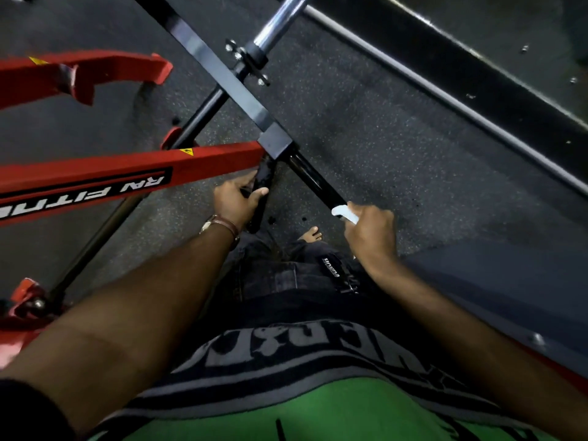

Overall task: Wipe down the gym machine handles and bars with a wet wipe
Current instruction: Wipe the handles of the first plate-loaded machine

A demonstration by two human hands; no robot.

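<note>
A black machine arm point(222, 71) runs down from the top and ends in two black grip handles. My left hand point(234, 202) is closed around the left handle point(262, 183), which hangs just under the red frame beam point(127, 176). My right hand point(370, 232) grips the end of the right handle point(313, 179) through a white wet wipe point(345, 214). The wipe sticks out above my fingers and wraps the handle's lower end. The part of the handle inside my fist is hidden.
A chrome weight sleeve point(280, 20) juts up at the top centre. A second red frame arm point(79, 74) lies at the upper left. A thin black rod point(95, 237) slants down left to a red bracket. A dark platform edge point(477, 100) crosses the right side. My bare foot point(310, 234) stands on the speckled rubber floor.
</note>
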